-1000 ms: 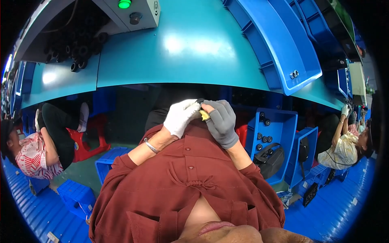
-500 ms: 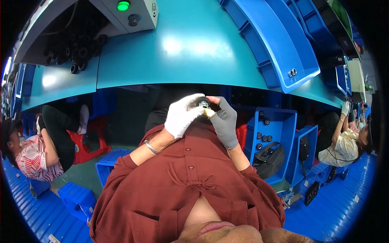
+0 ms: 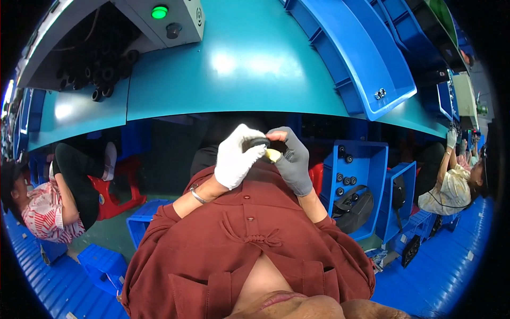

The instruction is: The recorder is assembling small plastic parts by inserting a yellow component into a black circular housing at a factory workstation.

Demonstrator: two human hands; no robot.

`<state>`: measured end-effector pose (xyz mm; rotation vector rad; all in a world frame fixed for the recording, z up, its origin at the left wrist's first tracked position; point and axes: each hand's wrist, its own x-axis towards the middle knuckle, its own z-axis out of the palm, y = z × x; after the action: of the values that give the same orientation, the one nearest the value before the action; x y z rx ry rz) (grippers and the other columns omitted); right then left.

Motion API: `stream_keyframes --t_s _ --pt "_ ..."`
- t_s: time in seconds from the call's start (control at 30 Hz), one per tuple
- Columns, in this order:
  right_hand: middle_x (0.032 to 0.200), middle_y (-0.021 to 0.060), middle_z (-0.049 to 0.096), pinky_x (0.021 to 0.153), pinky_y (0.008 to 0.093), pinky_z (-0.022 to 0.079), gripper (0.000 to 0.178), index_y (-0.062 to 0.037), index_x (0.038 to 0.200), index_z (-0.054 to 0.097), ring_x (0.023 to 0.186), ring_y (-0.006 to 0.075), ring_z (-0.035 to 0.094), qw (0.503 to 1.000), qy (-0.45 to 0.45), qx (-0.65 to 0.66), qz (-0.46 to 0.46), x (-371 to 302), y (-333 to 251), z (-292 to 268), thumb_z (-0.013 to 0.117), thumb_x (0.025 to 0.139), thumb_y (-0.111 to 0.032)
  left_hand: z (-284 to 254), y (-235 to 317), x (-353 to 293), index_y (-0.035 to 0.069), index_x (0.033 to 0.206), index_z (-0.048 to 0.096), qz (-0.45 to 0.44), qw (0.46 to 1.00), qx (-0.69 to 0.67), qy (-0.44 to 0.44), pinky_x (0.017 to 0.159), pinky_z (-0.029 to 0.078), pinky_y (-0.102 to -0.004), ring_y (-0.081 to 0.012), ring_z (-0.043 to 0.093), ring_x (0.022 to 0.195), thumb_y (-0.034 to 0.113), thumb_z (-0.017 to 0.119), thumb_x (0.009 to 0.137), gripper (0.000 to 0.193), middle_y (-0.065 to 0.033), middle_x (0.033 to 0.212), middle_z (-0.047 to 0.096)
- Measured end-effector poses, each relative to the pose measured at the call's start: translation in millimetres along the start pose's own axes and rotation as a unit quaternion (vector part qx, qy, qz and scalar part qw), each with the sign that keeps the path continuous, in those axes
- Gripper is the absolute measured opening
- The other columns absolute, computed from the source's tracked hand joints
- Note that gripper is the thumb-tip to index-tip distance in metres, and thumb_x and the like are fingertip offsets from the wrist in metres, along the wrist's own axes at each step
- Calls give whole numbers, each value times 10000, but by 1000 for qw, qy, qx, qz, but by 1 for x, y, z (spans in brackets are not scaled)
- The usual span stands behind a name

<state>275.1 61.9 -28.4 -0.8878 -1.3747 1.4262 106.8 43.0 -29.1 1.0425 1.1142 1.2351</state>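
Note:
In front of my chest, below the table's near edge, my left hand (image 3: 237,157) in a white glove pinches a small black wheel (image 3: 259,142) between thumb and fingers. My right hand (image 3: 294,164) wears a grey glove with bare fingertips. It is closed against the wheel's other side, its index fingertip touching the rim. A pale yellow piece (image 3: 273,155) shows at the right thumb's tip; whether it is a thumb cover or a held piece I cannot tell. The wheel's rim faces me, and its centre is mostly hidden.
A blue bin (image 3: 383,186) with several black wheels and a black bag stands at my right. On the teal table (image 3: 175,90) are a long blue tray (image 3: 366,58) holding small metal rings, a machine with a green light (image 3: 159,12), and piled black rings (image 3: 103,77). People sit on both sides.
The wheel has turned: its silvery centre faced up before, and now mainly the black rim shows. Both hands have shifted slightly while staying on it.

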Motion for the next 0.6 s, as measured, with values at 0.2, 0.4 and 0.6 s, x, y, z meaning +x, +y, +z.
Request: stream_keyframes --t_s 0.2,0.4,0.6 --pt "1093 64 625 850 247 526 219 27 1107 620 975 107 620 998 44 -29 28 5 -6 12 660 895 63 -2 6 6 11 1015 680 151 974 162 42 674 480 -264 -121 579 748 -50 706 864 165 -35 868 586" --pt "1069 42 645 846 241 515 295 5 1174 608 960 88 610 992 88 -55 74 7 6 28 665 888 46 -2 -20 13 5 1006 684 20 994 38 98 742 528 -257 -102 643 821 18 693 914 94 -46 919 686" --pt "1068 136 651 826 312 533 306 9 1119 652 967 254 660 967 44 -239 -74 20 9 4 681 817 43 -7 -11 15 11 1059 668 -14 997 64 34 769 536 -264 -101 649 839 89 754 882 211 -59 946 710"
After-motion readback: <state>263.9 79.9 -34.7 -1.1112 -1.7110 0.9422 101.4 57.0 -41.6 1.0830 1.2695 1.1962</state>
